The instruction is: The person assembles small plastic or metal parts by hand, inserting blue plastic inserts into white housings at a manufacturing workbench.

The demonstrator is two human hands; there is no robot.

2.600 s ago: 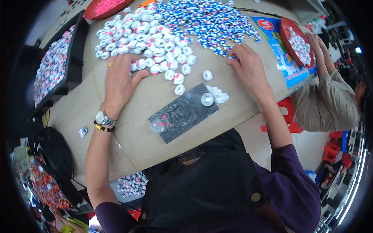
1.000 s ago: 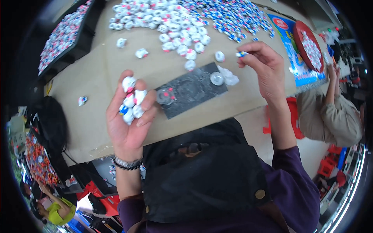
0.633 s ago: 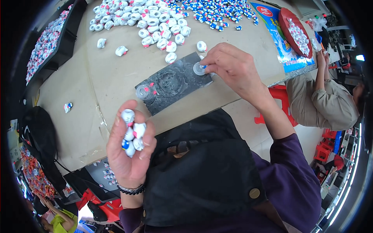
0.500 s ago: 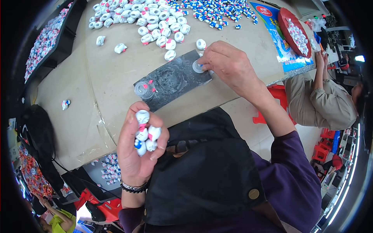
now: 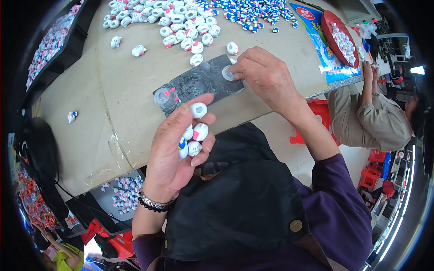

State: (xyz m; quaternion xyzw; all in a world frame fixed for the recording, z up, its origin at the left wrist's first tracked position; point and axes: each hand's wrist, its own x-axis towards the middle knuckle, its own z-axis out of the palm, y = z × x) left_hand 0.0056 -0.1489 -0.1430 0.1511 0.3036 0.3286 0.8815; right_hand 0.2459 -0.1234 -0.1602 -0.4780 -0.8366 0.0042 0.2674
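Note:
My left hand [image 5: 169,151] is curled round several small white figurine pieces [image 5: 193,148] with pink and blue parts. One white piece [image 5: 198,110] with a hollow in its face sits up between thumb and forefinger. My right hand [image 5: 267,79] is pinched at a small clear round dish [image 5: 228,73] on the right end of a dark, smeared slab [image 5: 194,83]. Whatever its fingertips hold is hidden. On the slab's left end lies another clear dish [image 5: 163,100] with small pink pieces [image 5: 172,94] at it. A hollowed white piece [image 5: 232,48] lies just beyond the slab.
White pieces [image 5: 178,19] and blue-and-white ones [image 5: 253,16] are heaped at the far side of the cardboard-covered table [image 5: 90,149]. A black tray [image 5: 68,49] of figurines stands at left, a red tray [image 5: 332,40] at far right. A person [image 5: 375,108] sits at right.
My left hand has moved right and up towards the slab, turning so the top piece's hollow shows. My right hand stays at the right-hand dish. The whole view has shifted slightly.

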